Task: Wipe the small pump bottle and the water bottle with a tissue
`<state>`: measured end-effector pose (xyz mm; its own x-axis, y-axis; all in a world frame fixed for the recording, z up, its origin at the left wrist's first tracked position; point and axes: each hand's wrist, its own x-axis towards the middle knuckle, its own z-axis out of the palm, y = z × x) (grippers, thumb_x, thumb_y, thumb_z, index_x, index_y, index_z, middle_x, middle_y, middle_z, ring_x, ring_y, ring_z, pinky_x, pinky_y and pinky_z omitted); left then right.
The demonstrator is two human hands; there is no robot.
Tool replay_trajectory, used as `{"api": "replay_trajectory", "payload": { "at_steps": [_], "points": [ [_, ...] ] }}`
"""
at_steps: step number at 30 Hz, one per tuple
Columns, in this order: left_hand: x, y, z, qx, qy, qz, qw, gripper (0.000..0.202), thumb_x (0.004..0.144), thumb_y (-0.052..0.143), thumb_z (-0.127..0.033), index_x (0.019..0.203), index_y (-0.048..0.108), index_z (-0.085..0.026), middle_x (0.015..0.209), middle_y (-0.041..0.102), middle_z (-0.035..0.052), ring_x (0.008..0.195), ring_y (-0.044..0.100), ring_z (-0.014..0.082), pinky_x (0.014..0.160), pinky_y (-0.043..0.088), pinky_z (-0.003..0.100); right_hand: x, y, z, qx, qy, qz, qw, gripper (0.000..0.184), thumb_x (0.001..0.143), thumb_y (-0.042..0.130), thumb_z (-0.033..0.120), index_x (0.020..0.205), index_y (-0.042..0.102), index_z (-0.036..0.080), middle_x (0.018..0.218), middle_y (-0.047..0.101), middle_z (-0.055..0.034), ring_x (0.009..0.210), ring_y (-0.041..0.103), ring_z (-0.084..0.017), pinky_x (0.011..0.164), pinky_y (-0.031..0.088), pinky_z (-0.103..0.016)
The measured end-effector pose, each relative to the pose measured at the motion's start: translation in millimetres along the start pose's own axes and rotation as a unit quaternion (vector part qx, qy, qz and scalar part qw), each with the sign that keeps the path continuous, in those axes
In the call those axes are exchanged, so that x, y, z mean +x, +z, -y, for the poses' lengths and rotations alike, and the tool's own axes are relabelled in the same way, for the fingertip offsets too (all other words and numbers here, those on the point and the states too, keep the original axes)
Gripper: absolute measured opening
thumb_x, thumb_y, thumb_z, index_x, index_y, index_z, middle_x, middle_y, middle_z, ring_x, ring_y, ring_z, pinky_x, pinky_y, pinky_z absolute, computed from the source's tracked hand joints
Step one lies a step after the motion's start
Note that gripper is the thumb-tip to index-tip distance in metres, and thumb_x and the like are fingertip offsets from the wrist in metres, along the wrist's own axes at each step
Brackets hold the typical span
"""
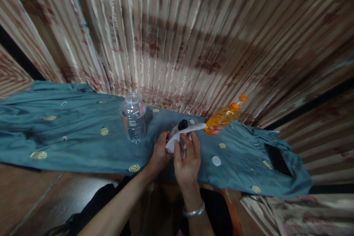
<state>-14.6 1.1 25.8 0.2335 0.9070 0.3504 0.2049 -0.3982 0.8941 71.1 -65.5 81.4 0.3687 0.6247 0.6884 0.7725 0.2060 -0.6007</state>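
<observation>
Count: 2 hands, 1 white sheet (193,128) (thin; cloth or paper, can't tell), 1 black-topped item (183,124), 2 bottles, 1 white disc (216,160), 1 phone (278,159), 1 bracelet (194,211).

Sheet + item are both up in the hands, approx mid-table, nr the front edge, btwn the 2 bottles. Black end of the item points away from the person & up; its body is mostly hidden behind sheet & fingers, so can't tell the full long axis. Sheet's long axis runs low L to upper R, w/ the narrow R end aimed at the base of the orange bottle (221,118); they overlap in this view, can't tell if they touch.

Left hand (160,152): fingers curled round the item's side, tips partly hidden. Right hand (189,158): thumb & fingers bent, pinching the sheet's near side; bracelet on that wrist.

Around: clear bottle (134,121) upright, mouth open, L of the hands & apart from them. Orange bottle R of the hands, slanting R in view, orange top uppermost. Disc lies flat just R of the right hand; phone flat, far R, dark side up. All on a green patterned table cover (83,136), w/ creases. Striped curtain (171,37) hangs behind the table's far edge.
</observation>
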Motion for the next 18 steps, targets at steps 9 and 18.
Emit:
{"api": "replay_trajectory", "payload": {
  "at_steps": [9, 18],
  "points": [
    [3.9, -5.5, -1.2, 0.002, 0.024, 0.028, 0.999, 0.054, 0.071, 0.067, -0.021, 0.125, 0.059, -0.017, 0.107, 0.065, 0.0086, 0.096, 0.064, 0.0232, 0.086, 0.054, 0.039, -13.6, -2.6, -7.9, 0.050, 0.025, 0.033, 0.998, 0.034, 0.098, 0.052, 0.034, 0.128, 0.058, 0.018, 0.144, 0.050, -0.0182, 0.135, 0.048, -0.029, 0.107, 0.045, -0.049],
    [5.9, -13.1, -0.6, -0.087, -0.024, 0.067, 0.994, 0.053, 0.071, 0.075, -0.026, 0.122, 0.062, -0.020, 0.116, 0.068, 0.0084, 0.107, 0.065, 0.0253, 0.095, 0.052, 0.040, 48.6, -15.7, -38.5, 0.311, 0.179, 0.176, 0.917, 0.030, 0.091, 0.054, 0.038, 0.112, 0.068, 0.022, 0.113, 0.072, -0.0056, 0.104, 0.066, -0.022, 0.093, 0.050, -0.035]
  ]
}}
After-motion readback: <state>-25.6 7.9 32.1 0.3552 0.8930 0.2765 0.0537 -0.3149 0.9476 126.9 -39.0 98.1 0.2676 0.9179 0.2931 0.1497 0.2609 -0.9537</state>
